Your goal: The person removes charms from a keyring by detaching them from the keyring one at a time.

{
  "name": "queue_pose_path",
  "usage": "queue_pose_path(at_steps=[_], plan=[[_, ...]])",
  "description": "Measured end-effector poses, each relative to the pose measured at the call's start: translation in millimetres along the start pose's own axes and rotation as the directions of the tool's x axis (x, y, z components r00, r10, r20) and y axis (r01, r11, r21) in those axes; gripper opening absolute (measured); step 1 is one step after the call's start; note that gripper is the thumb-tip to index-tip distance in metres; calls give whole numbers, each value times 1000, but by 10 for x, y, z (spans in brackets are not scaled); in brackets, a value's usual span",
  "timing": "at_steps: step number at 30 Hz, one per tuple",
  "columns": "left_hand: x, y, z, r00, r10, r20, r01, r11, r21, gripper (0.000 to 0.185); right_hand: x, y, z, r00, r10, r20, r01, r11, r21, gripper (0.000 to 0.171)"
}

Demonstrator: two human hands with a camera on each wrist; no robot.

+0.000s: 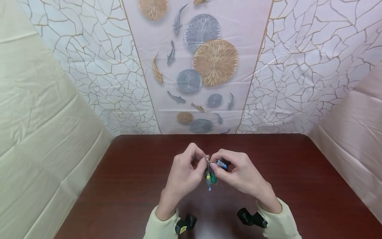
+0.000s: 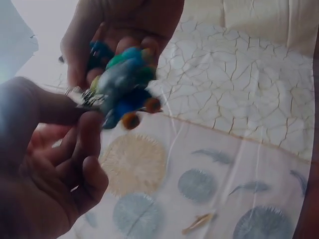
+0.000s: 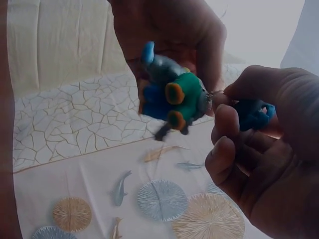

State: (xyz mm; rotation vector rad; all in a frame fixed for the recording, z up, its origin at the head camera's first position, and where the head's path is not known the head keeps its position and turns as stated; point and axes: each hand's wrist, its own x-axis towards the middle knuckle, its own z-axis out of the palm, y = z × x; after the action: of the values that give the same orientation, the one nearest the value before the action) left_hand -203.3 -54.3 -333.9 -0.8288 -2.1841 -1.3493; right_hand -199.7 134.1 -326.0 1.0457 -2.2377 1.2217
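Observation:
Above the table, my left hand (image 1: 186, 171) pinches a metal key ring (image 1: 208, 160) between thumb and fingertips. From the ring hangs a bunch of small figurine keychains (image 1: 210, 179) on short chains. In the right wrist view one is a green figure (image 3: 188, 99) with orange feet, beside a grey one (image 3: 167, 68) with a blue tip. My right hand (image 1: 238, 171) pinches close to the ring, holding the chain end of a separate blue figurine (image 3: 249, 113), whose body lies against its fingers. Fingertips of both hands nearly meet and hide part of the ring.
Below the hands spreads a dark reddish-brown table (image 1: 134, 186). A patterned cloth (image 1: 185, 106) with fish and round motifs hangs behind its far edge, and cream cloth (image 1: 44, 132) flanks the left side. Black wrist cameras (image 1: 190, 221) sit on both sleeves.

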Motion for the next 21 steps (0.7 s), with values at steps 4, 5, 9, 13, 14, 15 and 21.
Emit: queue_pose_path(at_steps=[4,5,9,13,14,15,21], plan=[[2,-1,12,999,-40,22,40,999,-2,13,1,4,10,1000,-10,-20,9,1000,-25,21],[5,-6,10,999,-36,36,35,999,13,14,1,3,7,1000,-12,-23,12,1000,-28,21],[21,-30,-3,997,54,52,-58,995,81,17,-1,6,0,998,-43,-34,43,999,-24,22],[28,-46,13,987,163,0,-163,984,71,14,-5,-4,-3,997,-64,-49,65,998,21,23],[27,-45,20,985,174,-14,-173,983,60,13,-6,-8,-3,997,-61,-51,63,997,32,23],[25,-42,27,985,174,-25,-172,984,48,12,-7,-12,-2,997,-60,-52,62,997,41,23],[16,-16,26,999,21,-36,-24,997,-75,7,4,-17,12,998,-57,-33,60,996,73,23]])
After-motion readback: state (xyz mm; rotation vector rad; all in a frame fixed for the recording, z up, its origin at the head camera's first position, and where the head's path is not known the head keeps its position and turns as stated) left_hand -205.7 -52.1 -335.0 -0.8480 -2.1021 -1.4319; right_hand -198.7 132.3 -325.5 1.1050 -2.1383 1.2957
